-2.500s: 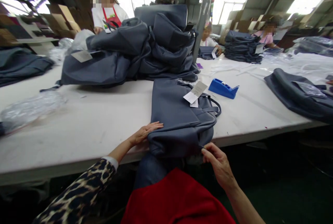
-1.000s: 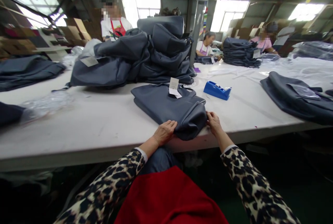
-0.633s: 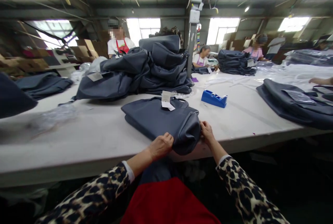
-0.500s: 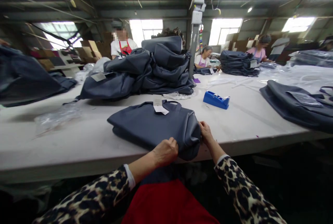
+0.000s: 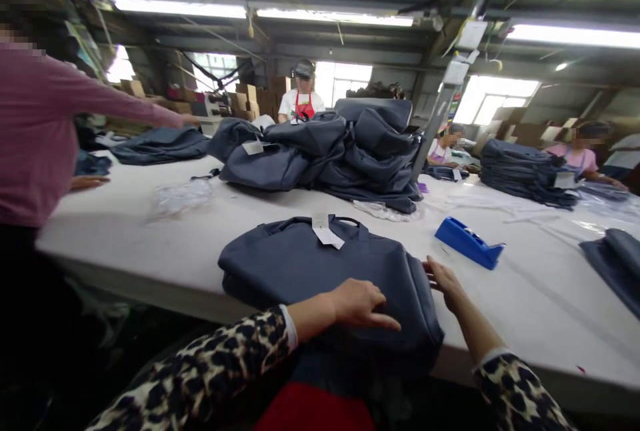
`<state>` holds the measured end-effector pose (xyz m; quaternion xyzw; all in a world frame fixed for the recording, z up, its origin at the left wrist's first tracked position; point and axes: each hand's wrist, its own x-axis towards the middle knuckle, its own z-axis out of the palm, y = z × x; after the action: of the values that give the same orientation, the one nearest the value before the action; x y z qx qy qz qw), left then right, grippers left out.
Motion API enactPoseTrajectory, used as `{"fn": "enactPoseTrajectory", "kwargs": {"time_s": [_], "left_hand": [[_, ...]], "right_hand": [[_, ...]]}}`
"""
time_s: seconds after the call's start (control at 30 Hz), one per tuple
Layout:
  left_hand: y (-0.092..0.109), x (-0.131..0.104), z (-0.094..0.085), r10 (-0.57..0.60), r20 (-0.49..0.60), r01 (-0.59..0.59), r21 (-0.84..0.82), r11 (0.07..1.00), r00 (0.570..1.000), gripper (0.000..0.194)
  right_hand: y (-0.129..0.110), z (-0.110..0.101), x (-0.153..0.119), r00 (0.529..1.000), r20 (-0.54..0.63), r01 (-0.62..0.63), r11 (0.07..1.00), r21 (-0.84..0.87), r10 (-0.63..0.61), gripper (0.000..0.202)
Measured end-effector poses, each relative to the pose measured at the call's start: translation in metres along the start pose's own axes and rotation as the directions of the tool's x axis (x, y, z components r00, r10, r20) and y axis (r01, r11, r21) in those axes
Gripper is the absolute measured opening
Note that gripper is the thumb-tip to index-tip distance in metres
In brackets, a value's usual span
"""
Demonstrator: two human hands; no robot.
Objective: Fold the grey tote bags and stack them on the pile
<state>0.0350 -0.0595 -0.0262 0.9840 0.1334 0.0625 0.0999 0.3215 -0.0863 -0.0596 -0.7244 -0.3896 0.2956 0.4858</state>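
A dark blue bag [image 5: 300,264] lies on its side at the near edge of the white table, its right end jutting over the edge. White paper tags [image 5: 327,236] hang by its handle [image 5: 350,220]. My left hand [image 5: 357,304] rests on the bag's upper face, thumb stretched out and fingers partly bent, gripping nothing. Beside the bag's right end is my right hand [image 5: 444,279], its fingers apart and the tips at or close to the fabric; whether they touch I cannot tell.
A blue tape dispenser [image 5: 470,243] stands right of the bag. Behind it rises a heap of similar bags [image 5: 320,151] near a metal post [image 5: 440,111]. A clear plastic bundle [image 5: 183,197] lies left. One person in a pink sleeve [image 5: 115,94] reaches across; others work farther back.
The view has swung left, bringing the pink-sleeved person into sight. Both my hands have loosened from the bag's right end, which now looks smoother and fuller. My left hand has opened onto its face.
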Motion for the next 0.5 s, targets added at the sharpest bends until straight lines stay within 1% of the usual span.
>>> {"fn": "enactPoseTrajectory", "kwargs": {"time_s": [0.03, 0.07, 0.1, 0.17, 0.23, 0.3, 0.37, 0.43, 0.5], "left_hand": [[-0.016, -0.002, -0.007, -0.012, -0.012, 0.011, -0.049, 0.999, 1.000, 0.058], [-0.032, -0.005, -0.010, -0.030, -0.027, 0.028, -0.065, 0.998, 0.999, 0.055], [-0.048, -0.008, -0.010, -0.056, -0.038, 0.054, -0.050, 0.997, 0.998, 0.056], [-0.075, -0.018, 0.002, -0.143, -0.047, 0.144, 0.019, 0.989, 0.989, 0.066], [-0.093, -0.028, 0.023, -0.231, -0.051, 0.233, 0.035, 0.972, 0.972, 0.070], [-0.100, -0.036, 0.043, -0.287, -0.090, 0.287, -0.009, 0.958, 0.954, 0.070], [-0.101, -0.039, 0.056, -0.302, -0.134, 0.298, -0.051, 0.953, 0.944, 0.070], [-0.100, -0.039, 0.059, -0.299, -0.156, 0.290, -0.075, 0.954, 0.941, 0.070], [-0.099, -0.038, 0.058, -0.297, -0.169, 0.286, -0.088, 0.954, 0.940, 0.070]], "right_hand": [[-0.008, -0.002, 0.008, 1.000, -0.001, 0.016, 0.999, -0.036, -0.016, 0.052], [-0.017, -0.002, 0.017, 0.999, -0.002, 0.038, 0.996, -0.078, -0.039, 0.052], [-0.026, -0.001, 0.026, 0.998, 0.003, 0.066, 0.990, -0.124, -0.066, 0.051], [-0.043, 0.007, 0.047, 0.992, 0.038, 0.126, 0.967, -0.224, -0.120, 0.048], [-0.057, 0.023, 0.067, 0.982, 0.102, 0.184, 0.928, -0.324, -0.159, 0.044], [-0.066, 0.045, 0.086, 0.970, 0.177, 0.226, 0.877, -0.425, -0.164, 0.040], [-0.069, 0.071, 0.100, 0.961, 0.240, 0.248, 0.813, -0.526, -0.138, 0.037], [-0.070, 0.095, 0.110, 0.955, 0.279, 0.257, 0.739, -0.622, -0.097, 0.035], [-0.070, 0.113, 0.113, 0.955, 0.291, 0.258, 0.659, -0.706, -0.062, 0.036]]}}
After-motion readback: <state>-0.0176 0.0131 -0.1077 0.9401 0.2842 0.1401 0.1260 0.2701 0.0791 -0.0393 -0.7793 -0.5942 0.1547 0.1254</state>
